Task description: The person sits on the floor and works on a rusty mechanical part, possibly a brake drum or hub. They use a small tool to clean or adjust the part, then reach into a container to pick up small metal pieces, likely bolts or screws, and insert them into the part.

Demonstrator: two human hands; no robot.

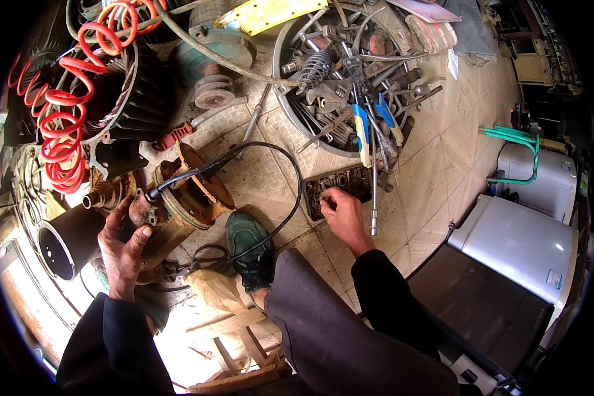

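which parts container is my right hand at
The small rectangular box, nearer you: your right hand is over it. The round basin, heaped with tools, lies farther forward.

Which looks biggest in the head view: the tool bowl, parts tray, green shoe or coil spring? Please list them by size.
1. Tool bowl: largest.
2. Parts tray and green shoe: too alike to rank.
3. Coil spring: smallest.
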